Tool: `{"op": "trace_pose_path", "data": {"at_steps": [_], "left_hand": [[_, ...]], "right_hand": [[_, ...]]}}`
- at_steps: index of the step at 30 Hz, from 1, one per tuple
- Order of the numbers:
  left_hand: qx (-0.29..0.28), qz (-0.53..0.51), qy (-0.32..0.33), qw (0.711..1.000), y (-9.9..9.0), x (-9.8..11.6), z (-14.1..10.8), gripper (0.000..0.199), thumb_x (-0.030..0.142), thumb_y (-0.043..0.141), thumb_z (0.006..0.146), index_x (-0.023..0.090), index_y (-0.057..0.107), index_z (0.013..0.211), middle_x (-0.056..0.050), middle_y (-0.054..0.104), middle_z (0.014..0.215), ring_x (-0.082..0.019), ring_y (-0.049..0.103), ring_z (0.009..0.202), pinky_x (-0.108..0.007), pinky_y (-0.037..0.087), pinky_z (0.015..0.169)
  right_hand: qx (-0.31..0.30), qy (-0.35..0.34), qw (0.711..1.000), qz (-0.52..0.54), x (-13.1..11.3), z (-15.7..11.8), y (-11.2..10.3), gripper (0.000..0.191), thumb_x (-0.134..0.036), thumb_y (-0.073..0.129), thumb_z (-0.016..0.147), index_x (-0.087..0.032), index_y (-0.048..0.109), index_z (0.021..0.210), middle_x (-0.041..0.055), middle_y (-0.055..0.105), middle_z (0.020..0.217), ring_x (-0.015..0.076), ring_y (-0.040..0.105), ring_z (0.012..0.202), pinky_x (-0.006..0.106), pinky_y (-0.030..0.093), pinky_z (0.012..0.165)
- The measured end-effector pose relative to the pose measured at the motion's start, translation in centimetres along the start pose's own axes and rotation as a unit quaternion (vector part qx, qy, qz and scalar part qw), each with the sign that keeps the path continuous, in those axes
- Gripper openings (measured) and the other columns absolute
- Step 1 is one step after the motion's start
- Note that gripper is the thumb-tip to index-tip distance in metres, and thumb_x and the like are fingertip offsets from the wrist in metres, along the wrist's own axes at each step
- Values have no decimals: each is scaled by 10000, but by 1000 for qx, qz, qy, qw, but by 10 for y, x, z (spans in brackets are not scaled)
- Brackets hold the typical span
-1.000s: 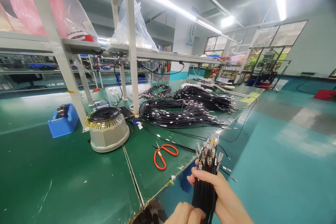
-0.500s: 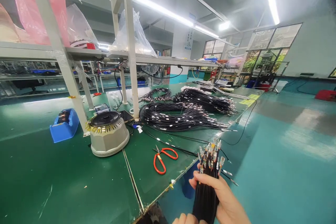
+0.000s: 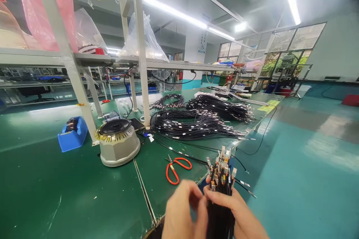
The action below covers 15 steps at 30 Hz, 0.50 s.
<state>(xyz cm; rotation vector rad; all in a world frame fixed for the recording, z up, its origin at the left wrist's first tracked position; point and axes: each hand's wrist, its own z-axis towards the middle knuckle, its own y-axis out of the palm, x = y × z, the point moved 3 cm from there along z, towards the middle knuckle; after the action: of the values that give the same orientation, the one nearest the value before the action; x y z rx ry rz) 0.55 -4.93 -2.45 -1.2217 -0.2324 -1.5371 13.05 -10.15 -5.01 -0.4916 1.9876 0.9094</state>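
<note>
A thick bundle of black cables (image 3: 220, 213) with metal connector ends stands upright at the lower right. My right hand (image 3: 238, 209) is closed around it just below the connectors, thumb across the front. My left hand (image 3: 183, 209) is at the bundle's left side, fingers curled and thumb and fingertips close together against the cables. Whatever lies between those fingertips is hidden. Red-handled scissors (image 3: 175, 168) lie on the green table, beyond my left hand, with blades apart.
Coiled black cables (image 3: 185, 129) and another cable pile (image 3: 221, 106) lie farther back on the table (image 3: 112, 198). At left are a blue tape dispenser (image 3: 72, 138), a grey round device (image 3: 120, 147) and a shelf post (image 3: 144, 82). The table's edge runs under my hands.
My left hand has risen from the bundle's lower part to near the connectors. My right hand keeps its hold on the cables, and the view has shifted slightly.
</note>
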Motion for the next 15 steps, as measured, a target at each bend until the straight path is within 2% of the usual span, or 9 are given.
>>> {"op": "trace_pose_path", "data": {"at_steps": [2,4,6,8,9,10,11,12,15], "left_hand": [[-35,-105,-12,994,-14,13,28,106,122,481,857,223,467,832,49,582,722,-108,577,636,-204,476,604],[-71,-113,-23,991,-22,22,48,175,41,496,789,214,478,797,61,559,690,-97,538,605,-195,421,572],[-82,-156,-26,984,-24,22,56,174,29,539,766,201,511,767,54,557,692,-100,525,626,-209,416,608],[-64,-265,-33,961,-19,10,52,141,169,671,786,200,571,881,2,624,876,-143,590,817,-255,462,757],[-61,-325,-48,942,-13,0,46,302,292,744,771,212,577,1008,-30,629,1027,-180,594,974,-295,464,864],[-66,-369,-63,925,-5,-11,38,609,452,821,694,237,527,1182,-73,565,1264,-237,534,1180,-348,426,979],[-112,-393,-97,908,6,-22,27,939,560,886,550,263,443,1324,-91,493,1398,-285,445,1313,-395,352,1079],[-173,-384,-142,896,19,-31,15,1020,567,902,521,260,425,1369,-94,500,1401,-300,436,1327,-418,359,1088],[-248,-377,-195,871,47,-41,-19,460,440,666,893,176,565,1256,-100,612,1247,-267,625,1079,-469,525,904]], "right_hand": [[-46,-16,999,-7,-1,-6,7,443,-379,943,457,-191,740,804,4,739,679,162,670,653,258,544,635],[-91,-38,995,-15,-2,-10,12,508,-490,944,380,-177,733,721,9,685,580,151,612,570,252,494,563],[-120,-57,991,-24,-3,-12,14,509,-479,958,310,-162,707,619,-4,618,500,121,546,506,223,419,498],[-121,-57,991,-25,-5,-13,11,441,-383,971,344,-168,714,632,-21,614,516,105,532,496,213,405,499],[-114,-48,992,-22,-5,-14,8,403,-339,965,390,-181,730,677,-23,642,554,106,549,506,217,425,521],[-106,-37,994,-17,-5,-15,5,391,-315,954,427,-198,746,737,-23,671,591,116,577,529,228,453,554],[-102,-26,994,-11,-5,-16,2,405,-313,939,457,-212,759,806,-17,696,618,130,599,550,243,477,586],[-108,-15,994,-2,-5,-16,1,425,-313,920,482,-218,766,866,-10,707,621,140,611,564,255,490,611],[-154,7,988,23,-4,-16,4,466,-287,855,513,-205,771,964,19,698,596,179,634,625,280,502,635]]}}
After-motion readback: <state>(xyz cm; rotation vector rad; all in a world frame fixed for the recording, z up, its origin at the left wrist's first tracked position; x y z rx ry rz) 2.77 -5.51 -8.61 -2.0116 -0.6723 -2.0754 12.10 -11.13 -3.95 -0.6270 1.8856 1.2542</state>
